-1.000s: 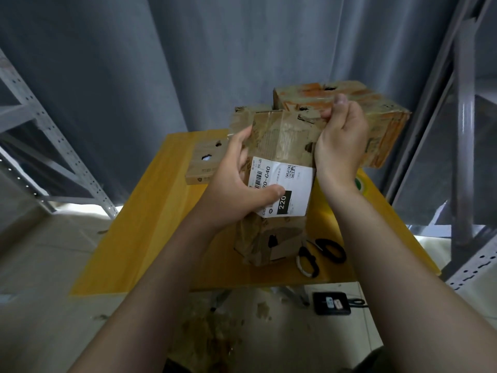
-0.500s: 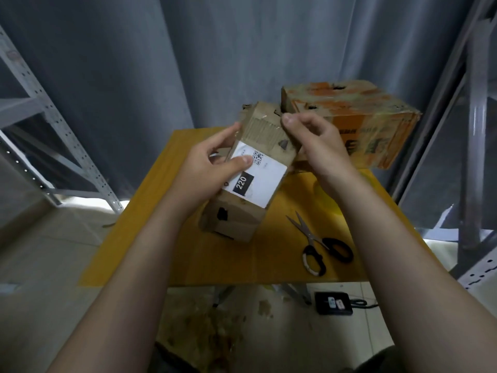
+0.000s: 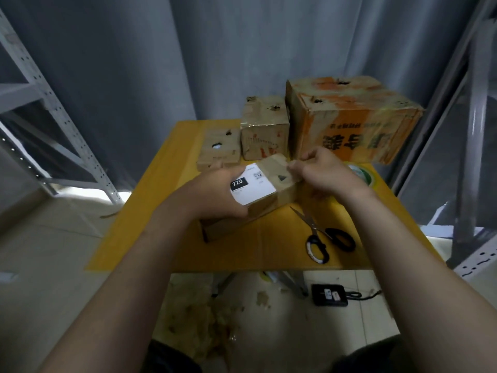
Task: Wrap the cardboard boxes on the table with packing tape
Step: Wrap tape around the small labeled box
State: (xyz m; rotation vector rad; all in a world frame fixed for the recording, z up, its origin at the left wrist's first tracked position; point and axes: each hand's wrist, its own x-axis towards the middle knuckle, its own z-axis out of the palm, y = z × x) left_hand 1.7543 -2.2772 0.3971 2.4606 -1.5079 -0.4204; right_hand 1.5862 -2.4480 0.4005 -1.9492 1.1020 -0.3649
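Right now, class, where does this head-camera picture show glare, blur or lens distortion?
Head view: glare whitens the floor left of the yellow table; shelving uprights bow from wide-angle distortion; both forearms near the lens look soft; the "220" label stays readable.

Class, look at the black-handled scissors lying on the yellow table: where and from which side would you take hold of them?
Grip the scissors by the two black loop handles, which lie toward the near table edge, close to the person. Probably come from above and the near right with the right hand. The blades are slightly open and point away toward the labelled box, so that end is best avoided.
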